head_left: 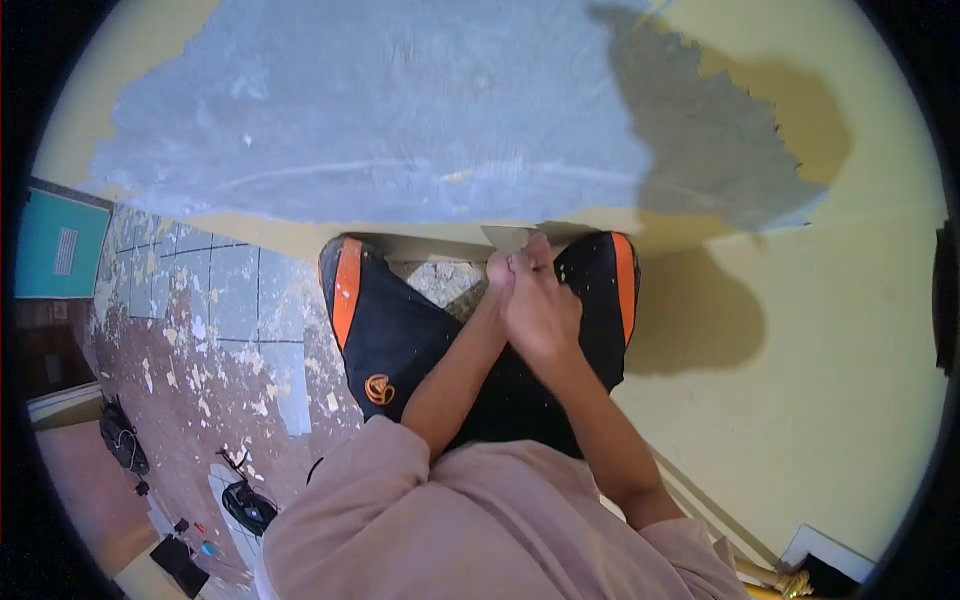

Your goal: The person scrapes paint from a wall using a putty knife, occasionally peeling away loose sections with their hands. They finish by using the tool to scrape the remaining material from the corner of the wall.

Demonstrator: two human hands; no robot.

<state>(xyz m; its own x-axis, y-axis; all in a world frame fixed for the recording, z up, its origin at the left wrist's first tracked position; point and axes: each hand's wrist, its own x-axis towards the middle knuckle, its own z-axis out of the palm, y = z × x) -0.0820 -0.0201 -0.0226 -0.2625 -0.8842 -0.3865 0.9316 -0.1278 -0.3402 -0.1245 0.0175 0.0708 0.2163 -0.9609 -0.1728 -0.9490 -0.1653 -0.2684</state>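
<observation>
Both my hands are together between my knees, close to the wall. My right hand [543, 312] is wrapped closed over the scraper's handle, which is mostly hidden. My left hand [501, 270] is closed beside and partly under it, gripping the same tool. The thin, pale scraper blade [508, 236] sticks out beyond the fingers at the foot of the wall. Above it, the wall shows a large bare grey patch [400, 110] with ragged edges of yellow paint [800, 110].
Black trousers [400, 330] with orange stripes cover my bent knees at both sides. Paint flakes litter the floor [190, 380] at left. A teal box [62, 245], a dark bag [122, 437] and a coiled black cable [248, 507] lie farther left.
</observation>
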